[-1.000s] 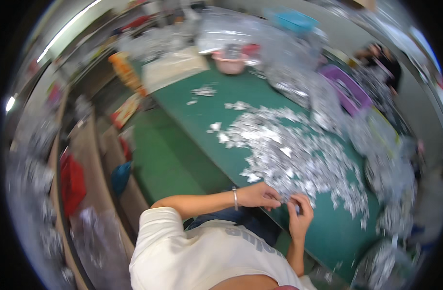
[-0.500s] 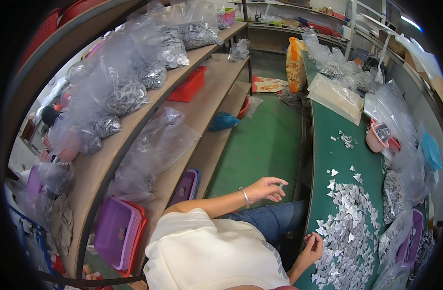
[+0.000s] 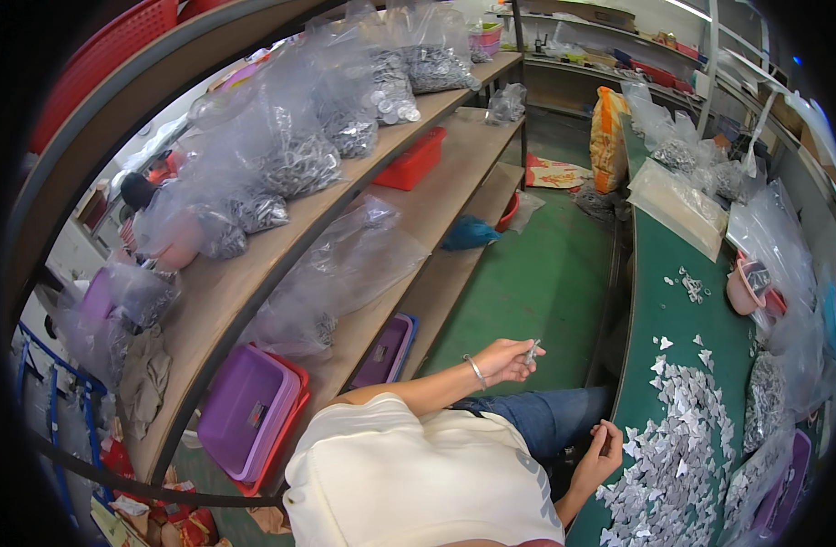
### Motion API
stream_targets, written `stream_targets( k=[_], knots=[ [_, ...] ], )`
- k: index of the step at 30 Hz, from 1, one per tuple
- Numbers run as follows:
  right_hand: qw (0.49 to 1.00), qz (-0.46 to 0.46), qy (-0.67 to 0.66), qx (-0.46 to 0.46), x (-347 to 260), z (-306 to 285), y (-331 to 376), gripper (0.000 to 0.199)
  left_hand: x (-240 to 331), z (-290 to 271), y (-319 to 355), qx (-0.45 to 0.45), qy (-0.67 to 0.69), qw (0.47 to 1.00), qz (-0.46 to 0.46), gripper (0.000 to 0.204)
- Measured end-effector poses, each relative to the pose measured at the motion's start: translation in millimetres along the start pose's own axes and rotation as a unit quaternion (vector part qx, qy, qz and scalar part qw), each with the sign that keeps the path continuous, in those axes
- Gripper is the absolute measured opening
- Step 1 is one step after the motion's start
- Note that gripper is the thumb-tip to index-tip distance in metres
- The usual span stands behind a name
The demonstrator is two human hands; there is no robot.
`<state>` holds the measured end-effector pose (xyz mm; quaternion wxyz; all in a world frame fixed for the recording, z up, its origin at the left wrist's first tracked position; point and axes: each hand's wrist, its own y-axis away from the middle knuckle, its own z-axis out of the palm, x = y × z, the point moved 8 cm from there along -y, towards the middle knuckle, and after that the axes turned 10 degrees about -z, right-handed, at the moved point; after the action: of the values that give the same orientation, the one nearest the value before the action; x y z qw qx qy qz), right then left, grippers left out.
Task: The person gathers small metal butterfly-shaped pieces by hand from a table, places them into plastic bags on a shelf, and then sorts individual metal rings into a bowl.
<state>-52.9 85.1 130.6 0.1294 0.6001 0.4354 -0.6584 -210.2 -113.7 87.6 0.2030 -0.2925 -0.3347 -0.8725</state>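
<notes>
My left hand (image 3: 509, 362), with a bangle at its wrist, is raised over my jeans, beside the bench. Its fingers are closed on a small silvery metal piece (image 3: 532, 353); whether there is more than one is unclear. At the near edge of the green bench, my right hand (image 3: 600, 460) has its fingers loosely bent and apart, with nothing visible between them. Next to it a wide pile of flat, pointed metal pieces (image 3: 677, 456) spreads over the green bench top (image 3: 656, 305).
Small rings (image 3: 691, 287) lie farther up the bench, near a pink basket (image 3: 744, 287) and a flat plastic sheet (image 3: 677, 208). Bags of metal parts (image 3: 295, 164) line the wooden shelf on the left. Lower down are a purple tray (image 3: 249, 415) and a red basket (image 3: 413, 162).
My left hand has turned and its fingers have closed more around the silvery piece. My right hand's fingers have loosened beside the pile. The whole view has shifted.
</notes>
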Motion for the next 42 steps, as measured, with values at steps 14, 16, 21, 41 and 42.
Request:
stream_targets(
  k=[14, 16, 21, 41, 42],
  knots=[
    [0.999, 0.022, 0.032, -0.013, 10.1, -4.7, 0.4, 0.012, 7.5, 18.2, -20.2, -0.022, -0.016, 0.998, 0.062, 0.024],
    [0.998, 0.024, 0.052, -0.007, 13.3, -7.2, 0.1, 0.012, 4.4, 25.1, -31.0, -0.019, -0.018, 0.999, 0.037, 0.02],
    [0.994, 0.036, 0.101, -0.003, 16.2, -7.1, -12.5, 0.012, 1.9, 34.2, -60.6, -0.026, -0.019, 0.999, 0.0, 0.019],
    [0.946, 0.21, -0.054, -0.24, 2.4, 217.7, -231.6, 0.012, 177.4, 16.6, -109.2, 0.007, -0.126, 0.992, 0.029, 0.012],
    [0.942, 0.218, -0.073, -0.243, -2.3, 233.9, -243.2, 0.012, 193.8, 9.7, -107.7, 0.016, -0.135, 0.99, 0.03, 0.012]
  ],
)
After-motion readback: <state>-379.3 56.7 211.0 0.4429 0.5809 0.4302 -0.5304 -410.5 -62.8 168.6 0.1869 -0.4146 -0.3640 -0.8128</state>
